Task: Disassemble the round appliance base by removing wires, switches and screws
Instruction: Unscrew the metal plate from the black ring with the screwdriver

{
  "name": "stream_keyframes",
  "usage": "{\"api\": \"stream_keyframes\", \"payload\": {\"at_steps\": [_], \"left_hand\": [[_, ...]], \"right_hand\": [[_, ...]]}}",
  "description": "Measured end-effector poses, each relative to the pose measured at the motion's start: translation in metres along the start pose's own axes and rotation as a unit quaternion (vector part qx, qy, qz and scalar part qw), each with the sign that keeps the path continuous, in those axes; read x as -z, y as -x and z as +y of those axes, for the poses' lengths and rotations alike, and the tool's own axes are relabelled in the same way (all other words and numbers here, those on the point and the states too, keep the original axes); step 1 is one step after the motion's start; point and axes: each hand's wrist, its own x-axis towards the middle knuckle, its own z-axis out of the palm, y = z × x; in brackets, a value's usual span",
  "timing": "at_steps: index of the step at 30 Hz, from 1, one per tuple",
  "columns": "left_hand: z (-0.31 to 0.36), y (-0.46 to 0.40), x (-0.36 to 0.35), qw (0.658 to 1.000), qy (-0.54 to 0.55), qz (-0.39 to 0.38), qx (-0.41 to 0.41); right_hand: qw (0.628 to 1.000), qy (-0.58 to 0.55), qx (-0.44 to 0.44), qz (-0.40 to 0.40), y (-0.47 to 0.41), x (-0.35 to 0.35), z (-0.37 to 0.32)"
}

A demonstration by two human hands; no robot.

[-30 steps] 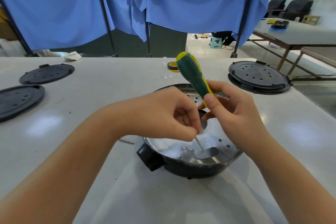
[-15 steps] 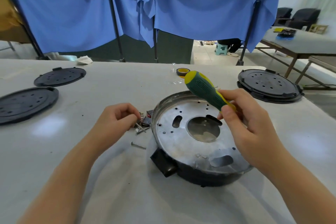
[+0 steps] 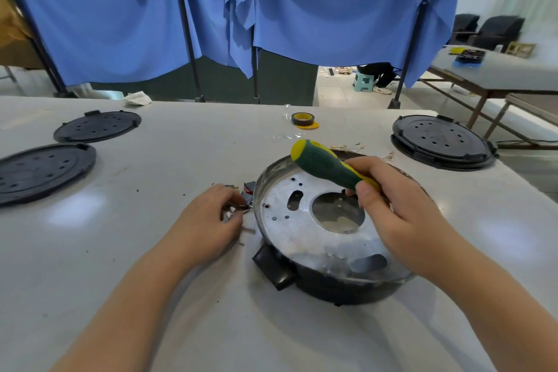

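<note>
Near the front edge of the counter (image 3: 90, 296), two bare forearms reach in from below. The round appliance base (image 3: 329, 229) sits just ahead of them, right of the counter's middle, open side up, its silvery inner plate (image 3: 302, 238) showing a big central hole and smaller slots, with a black handle stub (image 3: 273, 269) pointing toward the near edge.

The right hand (image 3: 401, 214) hovers over the base's right half, fingers wrapped around a green-and-yellow screwdriver (image 3: 329, 167). The handle slants up and to the left, so the shaft should point down under the palm toward the plate; the tip is hidden by the hand.

The left hand (image 3: 208, 220) rests on the counter just beside the base's left rim, fingertips curled in over a small pile of loose parts (image 3: 246, 193), what look like screws and a red-and-black switch. Whether it pinches one I cannot tell.

As I judge it, the right hand is nearer any fasteners left in the plate, directly beneath it, and only needs tipping upright onto them.

Farther back lie two black perforated lids (image 3: 96, 125) toward the left edge, another black base (image 3: 442, 142) near the right far corner, and a tape roll (image 3: 303, 119) by the far edge, before blue drapes (image 3: 120, 24).
</note>
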Motion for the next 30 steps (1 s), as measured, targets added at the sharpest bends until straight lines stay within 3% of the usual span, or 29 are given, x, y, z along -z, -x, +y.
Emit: {"api": "stream_keyframes", "payload": {"at_steps": [6,14,25,30], "left_hand": [[0.018,0.002,0.003,0.991,0.053,0.118,-0.026],[0.026,0.007,-0.003,0.986,0.109,0.124,-0.015],[0.026,0.007,-0.006,0.983,0.139,0.121,0.008],[0.026,0.004,-0.006,0.970,0.210,0.119,0.033]], "right_hand": [[0.993,0.073,0.019,-0.090,-0.004,0.015,-0.014],[0.956,0.186,0.004,-0.228,0.027,0.026,-0.006],[0.956,0.188,-0.025,-0.222,0.028,0.024,-0.010],[0.967,0.153,-0.040,-0.200,0.021,0.027,-0.008]]}}
